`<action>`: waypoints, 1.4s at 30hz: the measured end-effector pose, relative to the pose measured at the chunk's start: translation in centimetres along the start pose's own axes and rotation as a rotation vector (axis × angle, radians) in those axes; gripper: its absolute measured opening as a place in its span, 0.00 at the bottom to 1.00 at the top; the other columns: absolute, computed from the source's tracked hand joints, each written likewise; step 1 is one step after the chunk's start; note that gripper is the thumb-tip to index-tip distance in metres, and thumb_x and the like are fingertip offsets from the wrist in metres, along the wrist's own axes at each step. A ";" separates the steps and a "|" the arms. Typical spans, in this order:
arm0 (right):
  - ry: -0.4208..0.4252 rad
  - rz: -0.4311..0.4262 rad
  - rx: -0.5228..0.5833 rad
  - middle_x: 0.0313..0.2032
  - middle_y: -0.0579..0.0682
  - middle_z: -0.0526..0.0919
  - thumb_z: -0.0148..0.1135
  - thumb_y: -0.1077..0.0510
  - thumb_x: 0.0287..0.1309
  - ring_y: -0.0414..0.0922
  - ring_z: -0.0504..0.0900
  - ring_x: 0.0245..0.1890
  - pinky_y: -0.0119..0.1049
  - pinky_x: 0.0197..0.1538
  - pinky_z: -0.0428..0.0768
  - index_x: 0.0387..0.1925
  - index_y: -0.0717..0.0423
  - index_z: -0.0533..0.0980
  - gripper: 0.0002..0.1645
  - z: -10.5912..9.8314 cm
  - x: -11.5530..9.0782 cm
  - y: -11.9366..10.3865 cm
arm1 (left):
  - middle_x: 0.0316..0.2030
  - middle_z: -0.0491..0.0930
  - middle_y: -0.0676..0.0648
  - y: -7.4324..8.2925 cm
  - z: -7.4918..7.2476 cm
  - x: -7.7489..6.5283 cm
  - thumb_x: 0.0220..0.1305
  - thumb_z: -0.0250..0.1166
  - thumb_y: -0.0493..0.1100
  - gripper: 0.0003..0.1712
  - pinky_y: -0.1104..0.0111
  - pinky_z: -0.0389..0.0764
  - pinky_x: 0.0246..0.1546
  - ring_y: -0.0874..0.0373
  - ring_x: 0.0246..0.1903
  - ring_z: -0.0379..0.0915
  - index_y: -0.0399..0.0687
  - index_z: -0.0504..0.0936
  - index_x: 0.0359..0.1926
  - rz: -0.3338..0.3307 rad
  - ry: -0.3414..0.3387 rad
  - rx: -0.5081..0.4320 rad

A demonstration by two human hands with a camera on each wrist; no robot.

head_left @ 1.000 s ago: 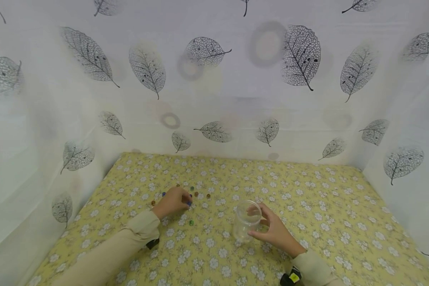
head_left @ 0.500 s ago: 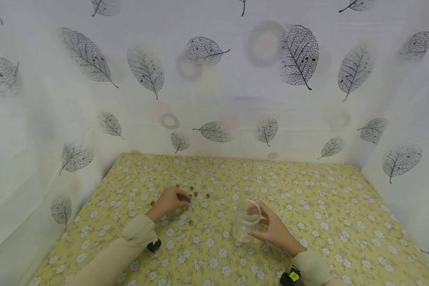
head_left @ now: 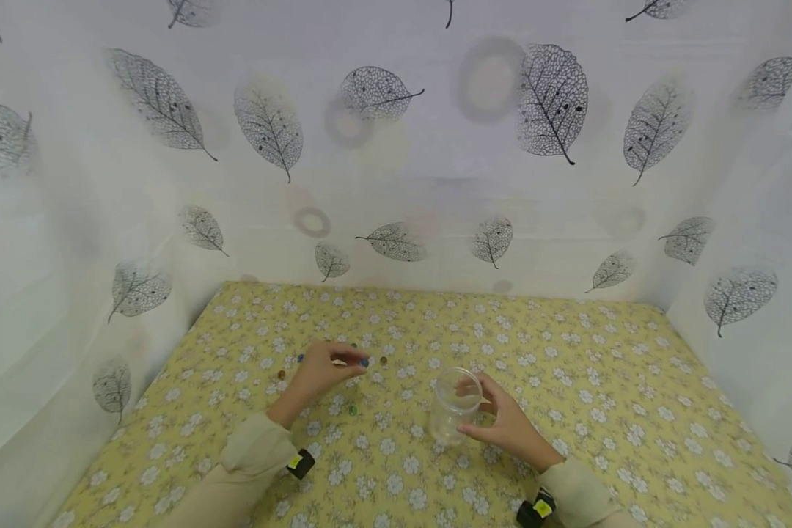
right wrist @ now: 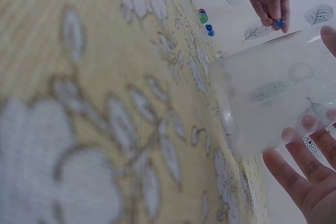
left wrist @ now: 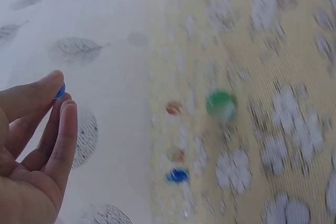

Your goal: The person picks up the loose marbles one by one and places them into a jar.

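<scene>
Thumb and fingertips of my left hand (head_left: 325, 368) pinch a blue marble (left wrist: 60, 92), raised above the table at left of centre. My right hand (head_left: 513, 434) grips a clear jar (head_left: 446, 422) from its right side, thumb and fingers spread round the wall. The jar stands upright on the cloth with its mouth uncovered. Below and around the left hand lie loose marbles: a green marble (head_left: 353, 410), an amber marble (head_left: 383, 360), another amber marble (head_left: 281, 375) and a blue one, among several. The left hand partly hides some of them.
A yellow flowered cloth (head_left: 567, 381) covers the table. White sheeting (head_left: 422, 176) with a leaf print hangs at the back and both sides. Each wrist wears a small black device, such as the left wrist camera (head_left: 300, 463).
My left hand has lifted off the cloth with the blue marble and shifted slightly right, its wrist turning. The right hand and the jar have stayed in place.
</scene>
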State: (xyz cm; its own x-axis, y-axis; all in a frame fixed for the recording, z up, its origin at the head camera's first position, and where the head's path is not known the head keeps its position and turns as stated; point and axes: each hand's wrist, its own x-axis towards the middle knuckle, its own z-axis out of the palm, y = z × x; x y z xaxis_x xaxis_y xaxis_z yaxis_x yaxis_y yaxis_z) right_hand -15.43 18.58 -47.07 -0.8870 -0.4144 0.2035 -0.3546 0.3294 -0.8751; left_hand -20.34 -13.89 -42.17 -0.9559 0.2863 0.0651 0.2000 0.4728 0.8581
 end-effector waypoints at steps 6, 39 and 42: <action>-0.003 0.013 0.000 0.55 0.60 0.74 0.69 0.61 0.51 0.58 0.74 0.55 0.36 0.50 0.80 0.61 0.61 0.63 0.38 0.0 0.0 0.1 | 0.42 0.84 0.42 2.3 1.2 -0.8 0.55 0.69 0.40 0.14 0.73 0.82 0.39 0.56 0.39 0.80 0.42 0.85 0.44 0.016 0.005 -0.099; -0.017 -0.015 0.030 0.55 0.63 0.73 0.67 0.63 0.52 0.55 0.76 0.54 0.36 0.49 0.80 0.62 0.63 0.62 0.37 -0.1 0.1 0.0 | 0.35 0.85 0.49 6.6 8.0 -0.6 0.53 0.71 0.41 0.08 0.76 0.81 0.37 0.63 0.33 0.80 0.48 0.86 0.37 0.259 0.021 -0.135; -0.017 -0.015 0.029 0.55 0.63 0.73 0.68 0.63 0.52 0.55 0.76 0.54 0.36 0.49 0.80 0.62 0.63 0.62 0.37 -0.1 0.1 0.0 | 0.35 0.84 0.49 6.5 8.2 -0.6 0.53 0.71 0.42 0.08 0.76 0.81 0.37 0.63 0.32 0.79 0.48 0.86 0.37 0.269 0.028 -0.127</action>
State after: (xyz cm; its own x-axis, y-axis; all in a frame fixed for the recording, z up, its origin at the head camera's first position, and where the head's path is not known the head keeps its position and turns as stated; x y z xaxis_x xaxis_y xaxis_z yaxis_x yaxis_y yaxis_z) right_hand -15.54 18.62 -47.03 -0.8764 -0.4336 0.2097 -0.3593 0.2987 -0.8841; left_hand -16.74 -4.13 -40.78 -0.8784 0.3627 0.3113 0.4199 0.2744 0.8651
